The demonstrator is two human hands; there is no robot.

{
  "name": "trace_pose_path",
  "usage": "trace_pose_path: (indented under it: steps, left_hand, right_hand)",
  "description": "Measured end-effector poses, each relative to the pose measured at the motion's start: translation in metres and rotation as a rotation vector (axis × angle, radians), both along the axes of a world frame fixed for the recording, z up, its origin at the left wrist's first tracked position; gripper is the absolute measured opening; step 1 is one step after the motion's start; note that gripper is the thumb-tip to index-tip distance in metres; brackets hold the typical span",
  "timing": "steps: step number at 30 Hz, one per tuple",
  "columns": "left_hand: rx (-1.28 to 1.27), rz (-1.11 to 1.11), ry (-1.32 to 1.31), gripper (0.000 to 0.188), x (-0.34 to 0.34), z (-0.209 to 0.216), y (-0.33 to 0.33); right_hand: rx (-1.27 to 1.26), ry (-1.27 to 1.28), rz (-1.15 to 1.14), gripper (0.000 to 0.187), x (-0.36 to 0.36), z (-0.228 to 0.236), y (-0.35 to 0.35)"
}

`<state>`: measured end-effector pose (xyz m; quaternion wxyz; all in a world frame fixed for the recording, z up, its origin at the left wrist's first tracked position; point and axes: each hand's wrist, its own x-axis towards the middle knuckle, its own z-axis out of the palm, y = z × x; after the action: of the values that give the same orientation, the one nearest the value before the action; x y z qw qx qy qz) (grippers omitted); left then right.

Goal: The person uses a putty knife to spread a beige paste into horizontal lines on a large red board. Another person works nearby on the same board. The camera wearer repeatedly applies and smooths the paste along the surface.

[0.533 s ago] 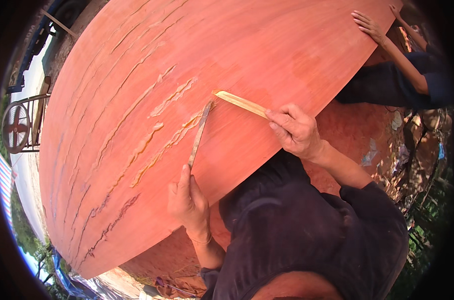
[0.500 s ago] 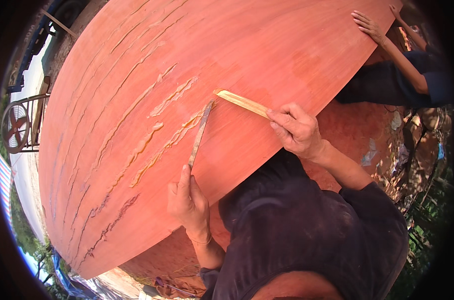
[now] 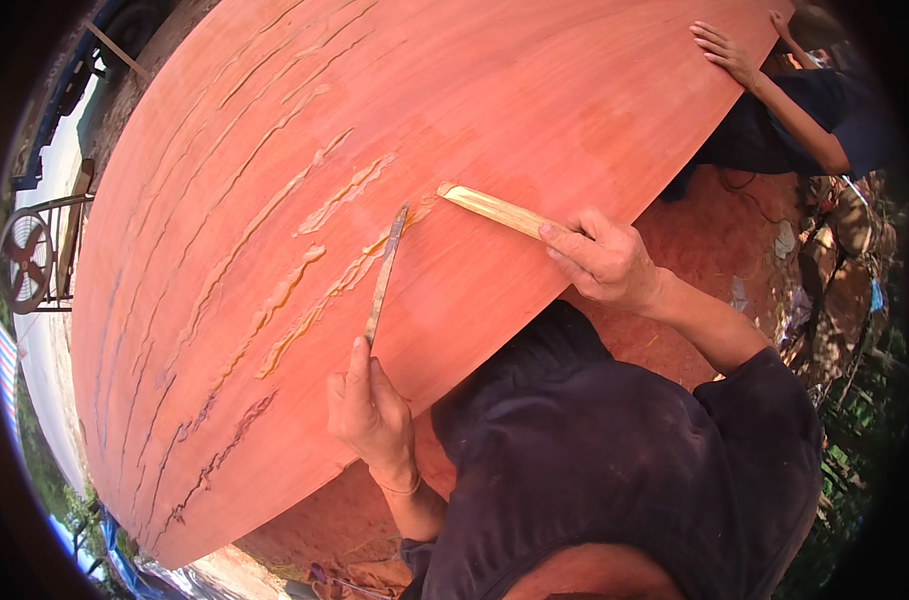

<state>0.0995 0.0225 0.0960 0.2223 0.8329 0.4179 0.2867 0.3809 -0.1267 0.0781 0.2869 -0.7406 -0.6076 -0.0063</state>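
With twelve at the top of the view, the big reddish panel [image 3: 535,110] sprawls from seven o'clock round to one, and the person leans over its near edge from five. At seven, the left hand [image 3: 373,408] pinches a narrow metal blade [image 3: 387,275], its forefinger stretched along it; at half past two, the right hand [image 3: 607,262] grips one end of a flat, pale-yellow strip [image 3: 495,212] between thumb and fingers. The two tips point inward near twelve, close together but apart, just by the upper end of an amber paste ridge [image 3: 340,285] lying toward nine. I'd judge the step in hand to be working that paste along a line in the panel; whether the blade's tip touches the surface I can't tell. The next stroke seems to call for a low angle and light, even pressure, so the soft stuff goes in rather than smears. The strip looks like wood or bamboo, straight-sided, its far end coated and slanted; the blade is dull and blotched. The panel is smooth and finely streaked, but wavering raised beads cross it toward ten, glossy in places, and dark, ragged crack-like lines [image 3: 220,460] run out at eight.
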Motion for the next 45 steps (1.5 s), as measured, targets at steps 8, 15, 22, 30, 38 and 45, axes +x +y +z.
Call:
trace_pose_path:
  steps: [8, 15, 22, 30, 38, 45]
  left_hand:
    - [0.028, -0.002, 0.005, 0.038, 0.001, 0.000, 0.002]
    - [0.053, 0.022, 0.002, 0.042, -0.002, -0.001, 0.003]
    - [0.048, 0.039, -0.113, 0.041, -0.001, 0.001, 0.004]
    - [-0.290, 0.395, -0.442, 0.030, -0.014, -0.002, -0.023]
    - [-0.241, 0.710, -0.488, 0.032, -0.037, -0.001, -0.046]
    - [-0.091, 1.038, -0.621, 0.022, -0.070, -0.045, -0.053]
  right_hand:
    - [0.057, 0.190, 0.000, 0.023, 0.007, 0.001, -0.015]
    - [0.074, 0.151, -0.110, 0.022, -0.020, -0.014, -0.008]
    - [0.032, 0.095, -0.017, 0.025, -0.004, -0.003, -0.001]
    - [0.057, 1.153, -0.173, 0.031, 0.068, 0.039, 0.051]
    - [-0.258, 0.985, -0.115, 0.026, 0.187, 0.057, 0.167]
    - [-0.401, 0.815, 0.056, 0.023, 0.194, 0.033, 0.213]
